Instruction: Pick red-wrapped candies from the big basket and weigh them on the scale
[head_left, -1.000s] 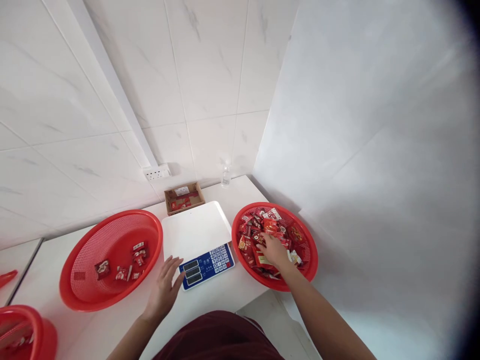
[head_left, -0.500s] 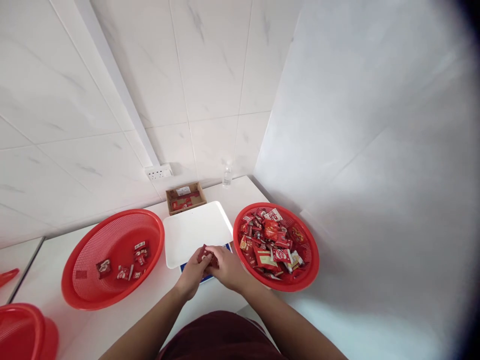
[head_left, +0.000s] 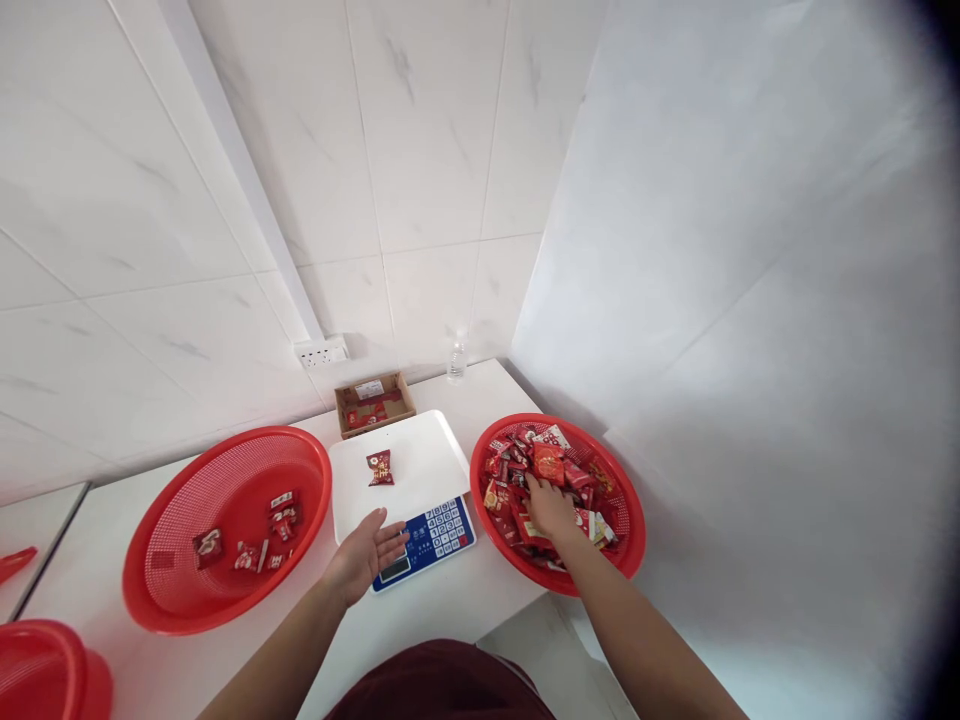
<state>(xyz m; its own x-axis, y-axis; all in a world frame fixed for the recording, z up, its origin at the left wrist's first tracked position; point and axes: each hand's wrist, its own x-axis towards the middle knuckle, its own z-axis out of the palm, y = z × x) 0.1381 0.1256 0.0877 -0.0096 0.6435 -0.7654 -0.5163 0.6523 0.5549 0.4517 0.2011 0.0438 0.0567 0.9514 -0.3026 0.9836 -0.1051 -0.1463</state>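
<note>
A dark red snack packet lies on the white tray of a scale, whose blue keypad panel faces me. My left hand is over the panel's left end, palm up, fingers spread, holding nothing. My right hand reaches down into the right red basket, among many small wrapped packets. Its fingertips are partly hidden by the packets, so a grip cannot be made out. The left red basket holds several packets.
Behind the scale sit a small cardboard box with red packets and a clear bottle by the wall. Another red container stands at the lower left. A socket is on the wall.
My hands have parted. The dark red packet they held now lies on the scale tray. My right hand has moved right into the basket; my left hand has opened and moved slightly left.
</note>
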